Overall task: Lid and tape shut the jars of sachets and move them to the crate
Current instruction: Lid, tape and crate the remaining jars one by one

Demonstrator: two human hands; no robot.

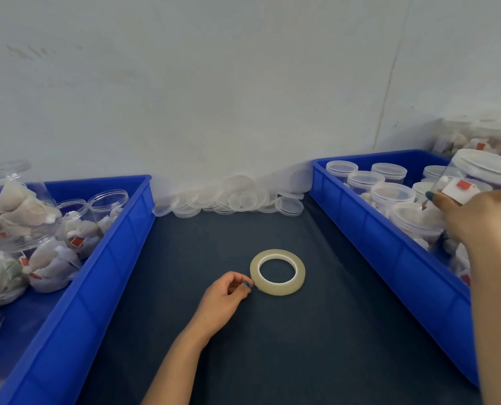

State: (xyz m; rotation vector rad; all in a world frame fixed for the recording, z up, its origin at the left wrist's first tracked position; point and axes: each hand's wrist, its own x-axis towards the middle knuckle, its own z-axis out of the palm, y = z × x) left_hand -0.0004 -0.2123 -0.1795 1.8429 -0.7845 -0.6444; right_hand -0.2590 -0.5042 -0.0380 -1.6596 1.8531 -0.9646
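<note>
Right of the tape roll (277,272), a lidded jar (487,169) is gripped by the right hand (477,220); the roll is touched by the curled left hand (226,299), whose grip cannot be told.

Tape roll (281,289) flat on dark tabletop (302,346); left hand (226,299) pinching its near edge. Right hand (477,220) grips lidded jar (486,168) above right blue crate (389,247).

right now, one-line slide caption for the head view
Left hand pinches the edge of the tape roll while the right hand holds a lidded jar over the right crate.
</note>
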